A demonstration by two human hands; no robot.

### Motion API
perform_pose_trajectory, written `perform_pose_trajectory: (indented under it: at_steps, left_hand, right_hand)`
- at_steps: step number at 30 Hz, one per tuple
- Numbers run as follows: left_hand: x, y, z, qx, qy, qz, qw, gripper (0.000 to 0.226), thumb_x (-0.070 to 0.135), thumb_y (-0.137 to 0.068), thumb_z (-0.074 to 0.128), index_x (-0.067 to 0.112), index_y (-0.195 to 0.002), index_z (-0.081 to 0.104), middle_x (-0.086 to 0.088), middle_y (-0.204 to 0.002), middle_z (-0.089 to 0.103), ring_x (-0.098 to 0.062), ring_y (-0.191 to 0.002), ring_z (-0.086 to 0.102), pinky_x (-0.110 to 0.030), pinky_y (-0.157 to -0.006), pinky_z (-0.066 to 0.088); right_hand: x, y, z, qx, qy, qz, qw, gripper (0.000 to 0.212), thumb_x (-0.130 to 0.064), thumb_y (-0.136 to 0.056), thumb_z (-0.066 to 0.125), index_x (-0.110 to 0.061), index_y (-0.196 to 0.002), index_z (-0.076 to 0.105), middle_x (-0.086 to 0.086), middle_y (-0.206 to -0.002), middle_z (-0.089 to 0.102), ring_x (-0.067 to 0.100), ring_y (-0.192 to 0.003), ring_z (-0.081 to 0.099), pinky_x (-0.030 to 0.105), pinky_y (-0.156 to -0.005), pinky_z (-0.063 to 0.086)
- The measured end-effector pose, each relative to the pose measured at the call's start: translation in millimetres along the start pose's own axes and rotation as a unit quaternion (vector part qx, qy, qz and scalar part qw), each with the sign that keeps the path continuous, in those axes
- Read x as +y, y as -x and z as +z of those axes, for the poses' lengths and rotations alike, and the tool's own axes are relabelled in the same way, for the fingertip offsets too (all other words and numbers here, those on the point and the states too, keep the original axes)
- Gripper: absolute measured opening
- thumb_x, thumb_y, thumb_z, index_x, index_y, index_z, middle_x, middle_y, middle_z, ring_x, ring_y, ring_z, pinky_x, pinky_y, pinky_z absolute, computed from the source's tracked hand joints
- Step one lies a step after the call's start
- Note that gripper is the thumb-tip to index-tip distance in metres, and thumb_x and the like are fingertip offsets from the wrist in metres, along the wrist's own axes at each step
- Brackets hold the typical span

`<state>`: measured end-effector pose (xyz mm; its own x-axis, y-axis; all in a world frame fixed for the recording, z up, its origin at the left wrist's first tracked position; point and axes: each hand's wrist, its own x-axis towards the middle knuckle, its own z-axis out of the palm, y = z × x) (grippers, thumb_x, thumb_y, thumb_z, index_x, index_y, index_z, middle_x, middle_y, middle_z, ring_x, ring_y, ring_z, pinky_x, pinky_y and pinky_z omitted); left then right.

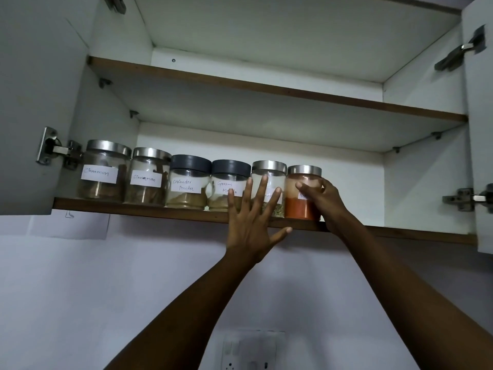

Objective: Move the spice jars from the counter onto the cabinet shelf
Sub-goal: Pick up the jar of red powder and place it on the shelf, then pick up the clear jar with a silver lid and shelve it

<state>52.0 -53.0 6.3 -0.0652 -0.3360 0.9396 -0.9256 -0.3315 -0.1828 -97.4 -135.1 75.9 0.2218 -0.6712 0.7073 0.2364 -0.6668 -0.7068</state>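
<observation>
A person is reaching up with both bare arms into an open wall cabinet [349, 182], where six spice jars are standing in a row along the front edge of the lower shelf [133, 208]. The right hand [324, 201] is gripping the jar of red powder [297, 209] at the right end of the row. Its fingers are curling round the jar's right side and its thumb is pressing across the label. The jar is sitting upright on the shelf, hard against its neighbour. The left hand [250, 222] is spreading wide, fingers straight and fanned apart, palm facing the cabinet. It is covering part of the garam masala jar [221, 182] and the steel-lidded jar of greenish flakes [269, 168]; whether the fingertips are touching the glass cannot be told. Further left are standing the coriander powder jar [188, 188] under a dark lid and two cinnamon jars [102, 180] [148, 182] under steel lids, each wearing a handwritten paper label. The upper shelf [266, 88] is running across above them. The left door [34, 102] and right door [480, 129] are hanging open on metal hinges. Below, a sheet of paper [69, 227] is sticking to the pale wall, and a wall socket [250, 351] is showing between the forearms.
</observation>
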Motion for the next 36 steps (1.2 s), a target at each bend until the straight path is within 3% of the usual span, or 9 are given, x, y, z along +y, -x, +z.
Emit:
perform_pose_trajectory:
  at_steps: [9, 13, 15, 19, 24, 26, 30, 33, 36]
  left_hand:
    - [-1, 0, -2, -0.023, -0.020, 0.001, 1.000, 0.087, 0.076, -0.077, 0.009, 0.029, -0.148, -0.008, -0.006, -0.158, -0.014, -0.030, -0.145, -0.013, -0.060, -0.111, -0.005]
    - [-5, 0, -7, -0.059, -0.011, 0.019, 0.998, 0.089, 0.074, -0.076, 0.009, 0.026, -0.146, -0.019, -0.008, -0.155, -0.024, -0.028, -0.143, -0.021, -0.056, -0.112, -0.011]
    - [-7, 7, -9, -0.061, 0.020, 0.044, 0.997, 0.088, 0.071, -0.078, 0.016, 0.025, -0.145, -0.018, -0.011, -0.156, -0.018, -0.028, -0.143, -0.019, -0.054, -0.112, -0.012]
    - [13, 44, -19, 0.018, 0.079, 0.088, 0.993, 0.075, 0.047, -0.085, 0.037, 0.019, -0.149, 0.008, -0.015, -0.157, 0.010, -0.030, -0.145, 0.004, -0.051, -0.115, 0.001]
    - [69, 92, -19, 0.064, 0.194, 0.133, 0.970, 0.048, 0.026, -0.087, 0.047, 0.017, -0.135, 0.043, -0.010, -0.142, 0.045, -0.026, -0.131, 0.040, -0.043, -0.111, 0.025]
    - [88, 108, -13, 0.037, 0.209, 0.141, 0.967, 0.041, 0.021, -0.085, 0.048, 0.016, -0.126, 0.052, -0.007, -0.133, 0.054, -0.023, -0.121, 0.051, -0.041, -0.106, 0.032]
    - [129, 139, 5, -0.052, 0.240, 0.144, 0.959, 0.032, 0.020, -0.083, 0.041, 0.018, -0.104, 0.065, 0.002, -0.107, 0.067, -0.019, -0.098, 0.062, -0.032, -0.095, 0.036]
    - [159, 164, 15, -0.128, 0.287, 0.119, 0.942, 0.033, 0.023, -0.082, 0.037, 0.017, -0.090, 0.069, 0.003, -0.089, 0.070, -0.022, -0.085, 0.065, -0.030, -0.081, 0.041]
    - [190, 199, 27, -0.225, 0.326, 0.057, 0.916, 0.030, 0.023, -0.088, 0.040, 0.017, -0.099, 0.068, 0.000, -0.098, 0.070, -0.023, -0.095, 0.061, -0.033, -0.083, 0.043]
  right_hand:
    - [6, -8, 2, -0.006, 0.069, 0.006, 0.998, 0.063, -0.039, -0.079, 0.071, -0.009, -0.128, 0.044, 0.010, -0.124, 0.058, 0.026, -0.112, 0.058, 0.037, -0.085, 0.052]
    - [-2, 2, 5, -0.007, 0.123, 0.038, 0.992, 0.104, -0.041, -0.082, 0.066, -0.009, -0.148, -0.008, 0.010, -0.152, 0.029, 0.027, -0.134, 0.039, 0.043, -0.107, 0.038]
    - [-6, 15, 2, -0.004, 0.149, 0.036, 0.988, 0.110, -0.041, -0.083, 0.066, -0.008, -0.146, -0.017, 0.010, -0.157, 0.016, 0.026, -0.140, 0.029, 0.041, -0.113, 0.030]
    - [-4, 73, -19, 0.047, 0.228, -0.039, 0.972, 0.084, -0.021, -0.082, 0.069, -0.007, -0.147, 0.017, 0.011, -0.154, 0.023, 0.024, -0.141, 0.025, 0.034, -0.114, 0.024]
    - [44, 149, -61, 0.032, 0.293, -0.064, 0.953, 0.034, -0.006, -0.077, 0.070, -0.009, -0.110, 0.064, 0.008, -0.120, 0.057, 0.022, -0.115, 0.049, 0.042, -0.101, 0.039]
    - [66, 174, -80, -0.007, 0.294, -0.025, 0.956, 0.026, -0.005, -0.078, 0.069, -0.010, -0.103, 0.067, 0.004, -0.114, 0.060, 0.013, -0.106, 0.049, 0.035, -0.097, 0.040]
    - [116, 212, -123, -0.086, 0.278, 0.099, 0.952, 0.017, -0.005, -0.079, 0.067, -0.011, -0.095, 0.069, -0.004, -0.101, 0.060, 0.013, -0.096, 0.052, -0.001, -0.070, 0.035]
    - [155, 232, -153, -0.133, 0.278, 0.173, 0.935, 0.013, -0.002, -0.079, 0.066, -0.005, -0.090, 0.070, -0.001, -0.091, 0.064, 0.015, -0.086, 0.056, -0.001, -0.062, 0.038]
    - [199, 260, -175, -0.159, 0.270, 0.242, 0.918, 0.013, 0.000, -0.079, 0.064, 0.000, -0.090, 0.069, 0.006, -0.090, 0.067, 0.017, -0.086, 0.060, 0.008, -0.065, 0.042]
